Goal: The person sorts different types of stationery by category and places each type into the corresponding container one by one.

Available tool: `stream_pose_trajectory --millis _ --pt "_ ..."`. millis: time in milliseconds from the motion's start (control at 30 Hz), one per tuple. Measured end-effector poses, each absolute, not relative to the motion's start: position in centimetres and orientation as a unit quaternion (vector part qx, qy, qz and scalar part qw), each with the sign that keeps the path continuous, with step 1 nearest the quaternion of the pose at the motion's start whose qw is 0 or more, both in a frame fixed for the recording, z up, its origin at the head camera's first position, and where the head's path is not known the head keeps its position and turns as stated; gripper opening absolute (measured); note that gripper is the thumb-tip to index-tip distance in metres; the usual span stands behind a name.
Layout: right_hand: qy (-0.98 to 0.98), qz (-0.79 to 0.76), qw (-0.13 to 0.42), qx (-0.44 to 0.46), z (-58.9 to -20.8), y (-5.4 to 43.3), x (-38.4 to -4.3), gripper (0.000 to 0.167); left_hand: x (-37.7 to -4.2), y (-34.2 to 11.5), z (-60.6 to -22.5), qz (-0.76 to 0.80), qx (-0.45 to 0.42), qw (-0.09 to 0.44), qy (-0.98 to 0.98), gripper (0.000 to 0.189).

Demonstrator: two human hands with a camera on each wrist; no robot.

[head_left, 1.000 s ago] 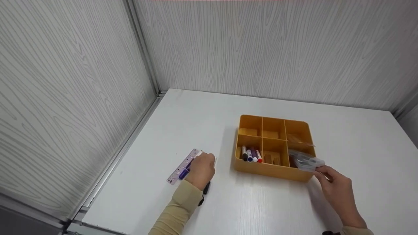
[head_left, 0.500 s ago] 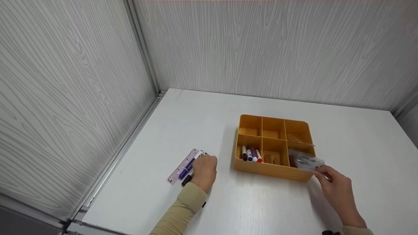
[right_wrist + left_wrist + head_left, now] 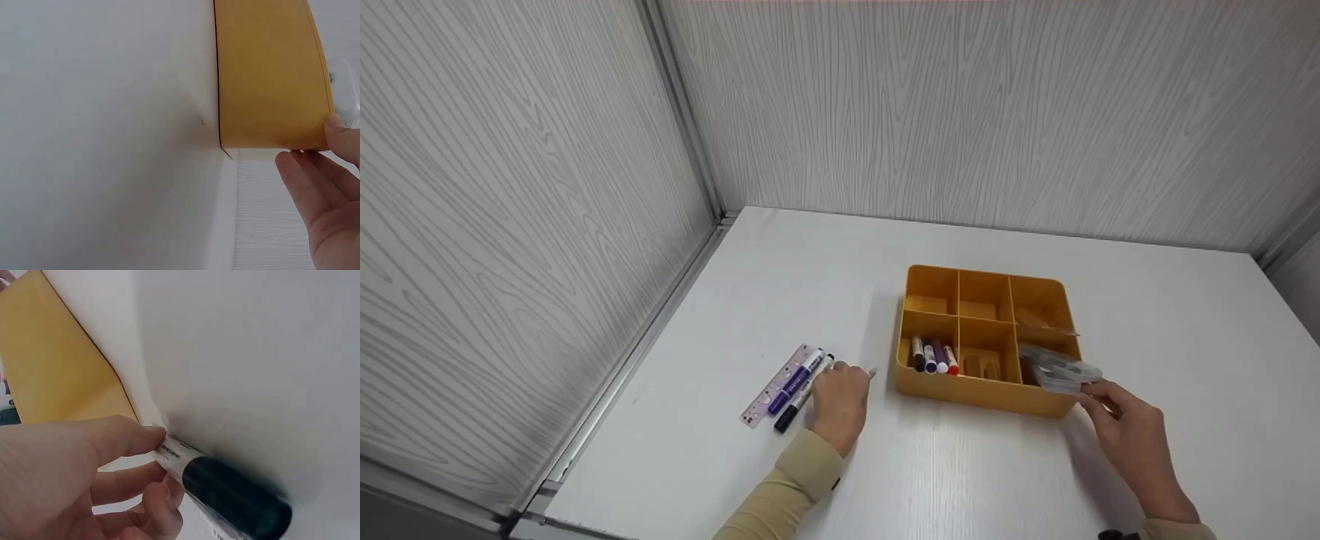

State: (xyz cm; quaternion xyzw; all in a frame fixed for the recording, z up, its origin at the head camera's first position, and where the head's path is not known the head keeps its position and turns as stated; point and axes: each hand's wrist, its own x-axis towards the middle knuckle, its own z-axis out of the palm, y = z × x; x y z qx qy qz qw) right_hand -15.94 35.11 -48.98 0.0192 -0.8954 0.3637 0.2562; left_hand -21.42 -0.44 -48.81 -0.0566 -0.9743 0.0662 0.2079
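My left hand [image 3: 840, 401] is low over the table, left of the yellow compartment box [image 3: 982, 397]. In the left wrist view its thumb and fingers pinch a black-capped marker [image 3: 236, 495] by its white barrel. A pale tip shows past the hand in the head view. Just left of this hand lie another black-capped marker [image 3: 787, 418], a purple marker [image 3: 793, 387] and a pink ruler [image 3: 769, 397]. My right hand [image 3: 1132, 427] grips the box's front right corner, thumb on the rim and fingers outside the wall, beside a clear plastic case [image 3: 1061, 373].
Several markers [image 3: 936, 356] stand in the box's front left compartment. Small brown blocks [image 3: 982, 367] are in the front middle one. The table [image 3: 720, 465] meets a wood-patterned panel [image 3: 540, 225] on the left and another at the back.
My left hand has moved slightly right, away from the ruler, uncovering the purple marker and a black-capped marker on the table. My right hand stays at the box corner.
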Motion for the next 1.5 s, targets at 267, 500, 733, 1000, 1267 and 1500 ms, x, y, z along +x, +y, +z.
stream_pose_trajectory --millis 267,500,733,1000,1267,1500 --pt "-0.894 0.363 0.260 0.020 -48.9 35.1 -16.0 0.014 -21.5 -1.3 -47.8 0.003 -0.090 0.208 -0.974 0.017" --pt "-0.895 0.360 0.262 0.020 -48.9 35.1 -15.9 0.015 -22.1 -1.9 -45.7 -0.095 -0.119 0.159 -0.975 0.022" --pt "-0.900 0.359 0.248 0.009 -48.8 35.0 -15.7 0.013 -22.4 -1.7 -43.3 -0.201 -0.140 0.110 -0.963 0.021" --pt "-0.903 0.352 0.245 -0.002 -48.8 35.0 -15.8 0.013 -22.4 0.1 -41.4 -0.151 -0.181 0.108 -0.966 0.020" --pt "-0.903 0.354 0.244 -0.002 -49.0 34.9 -15.8 0.015 -23.0 2.1 -40.5 -0.178 -0.205 0.077 -0.959 0.011" --pt "-0.896 0.361 0.257 0.016 -49.0 34.9 -15.8 0.015 -24.0 3.5 -40.8 -0.165 -0.179 0.046 -0.969 0.008"
